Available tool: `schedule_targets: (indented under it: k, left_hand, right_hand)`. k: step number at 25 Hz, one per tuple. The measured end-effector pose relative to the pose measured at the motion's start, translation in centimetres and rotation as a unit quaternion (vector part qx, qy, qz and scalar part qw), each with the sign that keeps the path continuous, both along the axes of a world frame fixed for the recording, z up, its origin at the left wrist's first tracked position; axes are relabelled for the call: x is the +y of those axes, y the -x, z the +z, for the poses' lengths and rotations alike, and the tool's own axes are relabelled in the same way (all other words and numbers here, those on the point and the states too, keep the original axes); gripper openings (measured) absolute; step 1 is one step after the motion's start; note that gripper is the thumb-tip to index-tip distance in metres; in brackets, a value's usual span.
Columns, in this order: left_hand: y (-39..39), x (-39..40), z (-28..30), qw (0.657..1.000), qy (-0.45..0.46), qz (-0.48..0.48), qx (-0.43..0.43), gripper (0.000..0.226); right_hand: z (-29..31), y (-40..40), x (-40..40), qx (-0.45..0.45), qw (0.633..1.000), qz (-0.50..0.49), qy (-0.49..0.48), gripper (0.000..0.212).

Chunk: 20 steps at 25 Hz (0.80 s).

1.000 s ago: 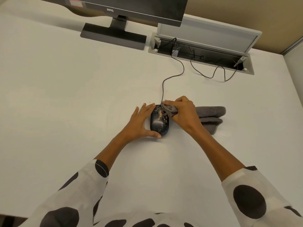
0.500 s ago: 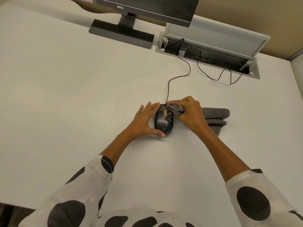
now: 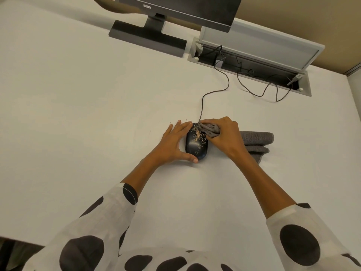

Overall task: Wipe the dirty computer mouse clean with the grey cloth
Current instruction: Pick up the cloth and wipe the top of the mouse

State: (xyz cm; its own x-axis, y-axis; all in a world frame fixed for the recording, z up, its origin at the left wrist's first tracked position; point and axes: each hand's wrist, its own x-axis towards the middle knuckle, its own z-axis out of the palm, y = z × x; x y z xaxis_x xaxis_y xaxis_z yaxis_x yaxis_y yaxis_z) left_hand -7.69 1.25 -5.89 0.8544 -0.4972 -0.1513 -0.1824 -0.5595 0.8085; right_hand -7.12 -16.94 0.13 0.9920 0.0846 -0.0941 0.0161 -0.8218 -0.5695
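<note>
Just one mouse [image 3: 196, 145], one grey cloth [image 3: 256, 139], left hand [image 3: 173, 145], right hand [image 3: 226, 136].

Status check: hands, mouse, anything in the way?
Left hand holds mouse from its left. Right hand grips grey cloth, bunched end at mouse's far right edge. Crumbs on top, unwiped. Nothing blocking.

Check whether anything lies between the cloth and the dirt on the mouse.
Nothing visible. The right hand holds the bunched grey cloth at the far right edge of the mouse, beside the specks. The left hand holds its left side, clear of the top.
</note>
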Motion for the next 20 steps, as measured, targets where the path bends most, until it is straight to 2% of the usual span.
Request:
schedule_targets:
  k: [3, 7, 15, 20]
  left_hand:
    - [0.0, 0.0, -0.1, 1.0, 0.004, 0.001, -0.002, 0.113]
    - [0.0, 0.0, 0.0, 1.0, 0.005, 0.002, 0.002, 0.113]
    - [0.0, -0.1, -0.1, 1.0, 0.001, 0.001, -0.003, 0.113]
    - [0.0, -0.1, -0.1, 1.0, 0.004, 0.005, -0.003, 0.113]
  right_hand:
    - [-0.2, 1.6, -0.4, -0.01, 1.0, -0.012, -0.019, 0.046]
    - [0.1, -0.8, 0.0, 0.0, 1.0, -0.01, 0.021, 0.038]
    - [0.0, 1.1, -0.3, -0.022, 1.0, -0.011, -0.008, 0.038]
    - [0.4, -0.4, 0.4, 0.005, 0.999, -0.026, -0.019, 0.034]
